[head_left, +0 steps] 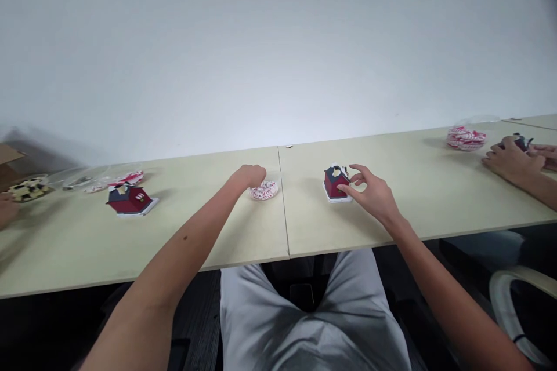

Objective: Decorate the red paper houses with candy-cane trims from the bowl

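Note:
A small red model house (pixel 334 183) with a dark blue roof stands on a white base in front of me on the pale table (pixel 304 232). My right hand (pixel 372 192) rests against its right side, thumb and fingers touching it, the other fingers spread. My left hand (pixel 249 176) is curled closed over the left edge of a small clear dish of red-and-white pieces (pixel 264 190); what its fingers pinch is hidden.
A second red house (pixel 130 199) stands at the left, with clear dishes (pixel 104 177) and a tray of dark and pale pieces (pixel 28 189) behind it. Another person's hands (pixel 516 161) work at the far right beside a dish of red-and-white pieces (pixel 465 138). A chair (pixel 517 307) sits at lower right.

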`<state>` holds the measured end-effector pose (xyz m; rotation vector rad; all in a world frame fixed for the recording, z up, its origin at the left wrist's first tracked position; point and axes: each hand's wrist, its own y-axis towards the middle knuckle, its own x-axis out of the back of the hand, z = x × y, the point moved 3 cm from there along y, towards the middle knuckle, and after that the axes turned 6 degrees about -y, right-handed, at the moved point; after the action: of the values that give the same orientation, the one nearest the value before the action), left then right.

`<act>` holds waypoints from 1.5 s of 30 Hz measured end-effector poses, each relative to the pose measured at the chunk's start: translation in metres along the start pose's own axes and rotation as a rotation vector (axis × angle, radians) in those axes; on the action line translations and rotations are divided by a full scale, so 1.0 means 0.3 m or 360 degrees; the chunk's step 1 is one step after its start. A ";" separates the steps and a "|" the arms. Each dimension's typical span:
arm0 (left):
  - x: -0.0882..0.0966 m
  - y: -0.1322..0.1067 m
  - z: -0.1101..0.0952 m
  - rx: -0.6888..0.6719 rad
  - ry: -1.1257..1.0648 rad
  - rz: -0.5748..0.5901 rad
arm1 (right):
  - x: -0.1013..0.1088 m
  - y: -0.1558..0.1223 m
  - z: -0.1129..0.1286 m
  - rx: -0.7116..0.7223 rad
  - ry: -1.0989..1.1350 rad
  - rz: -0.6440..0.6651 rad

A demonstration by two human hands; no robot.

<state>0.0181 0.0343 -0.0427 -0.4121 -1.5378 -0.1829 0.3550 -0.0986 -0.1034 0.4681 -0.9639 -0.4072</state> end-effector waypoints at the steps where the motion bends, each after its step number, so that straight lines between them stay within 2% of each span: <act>1: 0.005 -0.003 -0.002 -0.0001 -0.0002 -0.0025 | -0.005 -0.005 -0.004 0.0009 0.0026 -0.0023; 3: 0.024 -0.017 -0.014 -0.0020 -0.0020 -0.0105 | -0.018 -0.003 -0.012 0.0046 0.0086 -0.0059; 5: 0.049 -0.045 -0.041 -0.0054 -0.0034 -0.0213 | -0.035 0.010 -0.013 0.0107 0.0152 -0.0007; 7: 0.069 -0.086 -0.090 -0.0135 -0.0110 -0.0363 | -0.055 0.025 -0.008 0.0118 0.0221 0.0171; 9: 0.067 -0.141 -0.159 -0.0319 -0.0368 -0.0558 | -0.071 0.029 0.006 0.0084 0.0302 0.0372; 11: 0.034 -0.199 -0.236 -0.0560 -0.0767 -0.0732 | -0.080 0.018 0.025 0.0068 0.0366 0.0450; 13: -0.032 -0.243 -0.305 -0.0709 -0.1099 -0.0805 | -0.083 -0.005 0.047 0.0092 0.0385 0.0402; 17: -0.181 -0.269 -0.382 -0.0695 -0.1449 -0.0864 | -0.086 -0.055 0.087 0.0176 0.0342 0.0265; 19: -0.227 -0.266 -0.392 -0.0695 -0.1483 -0.0933 | -0.091 -0.070 0.107 0.0242 0.0331 0.0236; 22: -0.254 -0.268 -0.386 -0.0734 -0.1432 -0.1034 | -0.108 -0.086 0.136 0.0282 0.0443 0.0248; 27: -0.272 -0.273 -0.384 -0.0787 -0.1391 -0.0921 | -0.130 -0.120 0.173 0.0299 0.0572 0.0246; 30: -0.283 -0.271 -0.392 -0.0798 -0.1389 -0.0956 | -0.124 -0.135 0.182 0.0333 0.0522 0.0231; 41: -0.289 -0.267 -0.391 -0.0853 -0.1380 -0.0988 | -0.115 -0.141 0.187 0.0315 0.0512 0.0230; 45: -0.279 -0.289 -0.394 -0.0897 -0.1294 -0.1116 | -0.114 -0.142 0.186 0.0324 0.0510 0.0226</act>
<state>0.0929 -0.1007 -0.1107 -0.3856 -2.3941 -1.1231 0.2848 -0.1268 -0.1228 0.6244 -0.7237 -0.1002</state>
